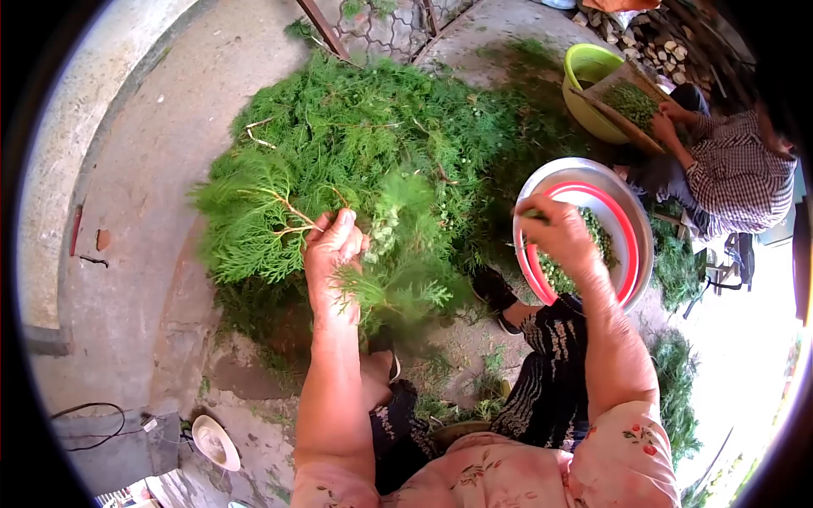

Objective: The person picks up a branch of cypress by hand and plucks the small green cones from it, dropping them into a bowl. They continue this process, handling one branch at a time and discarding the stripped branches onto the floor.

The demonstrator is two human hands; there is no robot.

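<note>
Glossy metal bowl (631,203); feathery green sprigs (356,161); rough concrete floor (144,186).

Sprig (398,222) in the left hand (334,254), branch pile (364,127) beyond and left of it, basin (633,212) under the right hand (559,237), picked bits (555,275) inside, 1 co-worker (737,173) beyond the right hand

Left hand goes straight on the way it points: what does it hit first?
The heap of green branches, right beyond the left hand, which grips a sprig. Nothing else seems between them, though depth is unclear.
</note>
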